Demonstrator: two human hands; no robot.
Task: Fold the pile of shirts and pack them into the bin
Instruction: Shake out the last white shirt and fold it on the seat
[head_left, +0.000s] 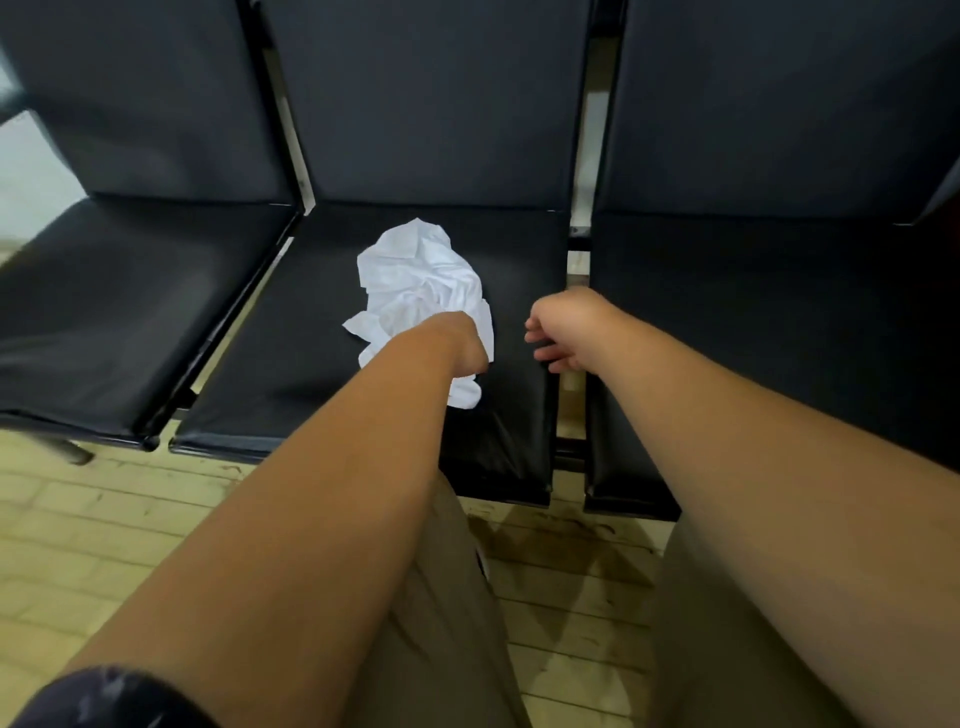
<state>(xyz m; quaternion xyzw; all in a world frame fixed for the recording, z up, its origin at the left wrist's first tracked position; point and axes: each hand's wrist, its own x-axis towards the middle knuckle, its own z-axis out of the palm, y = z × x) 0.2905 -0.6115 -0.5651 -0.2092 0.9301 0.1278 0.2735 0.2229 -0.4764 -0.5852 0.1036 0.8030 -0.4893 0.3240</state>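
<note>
White shirt (421, 275) crumpled on middle seat (291, 338), long axis roughly 11-to-5 o'clock. Left hand (467, 345) buried in its 5 o'clock end, fingers hidden: cannot tell grip. Right hand (558, 332) at shirt's 3 o'clock, apart, fingers loosely curled, empty. Left nearer. Cloth thin, heavily creased. Bin unseen.

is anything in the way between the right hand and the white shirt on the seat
Nothing visible does. Only bare black seat lies between the right hand and the white shirt. The left hand is at the shirt's near edge, its fingers hidden. No bin is in view.
</note>
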